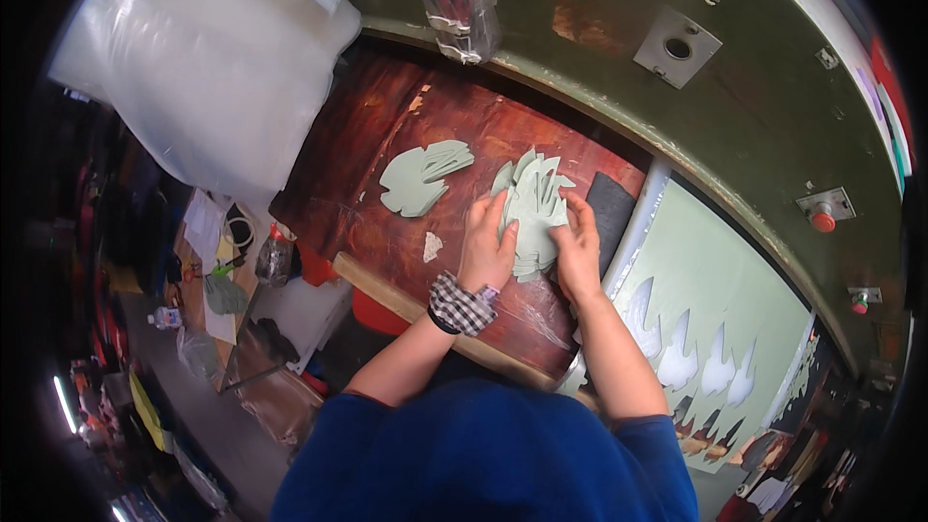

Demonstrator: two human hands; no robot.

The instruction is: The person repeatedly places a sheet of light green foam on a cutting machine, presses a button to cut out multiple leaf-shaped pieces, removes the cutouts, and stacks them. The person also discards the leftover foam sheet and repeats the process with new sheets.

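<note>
A loose stack of pale green cut-out pieces (pixel 531 219) with pointed ends stands fanned between my hands. My left hand (pixel 486 244) is closed along its left side, thumb pressed on the front. From the right, my right hand (pixel 578 247) grips the opposite edge with bent fingers. Left of the hands, a second pile of pale green pieces (pixel 414 184) lies on the reddish-brown wooden board (pixel 358 150). A small pale scrap (pixel 432 247) rests near my left wrist, which wears a checkered band (pixel 462 304).
A dark green machine (pixel 619 34) runs along the far side, with a red button (pixel 823 219) at right. The pale green sheet (pixel 739 266) beside the board has jagged cut holes. Clear plastic sheeting (pixel 208 58) hangs at upper left. Pens stand in a clear holder (pixel 461 19).
</note>
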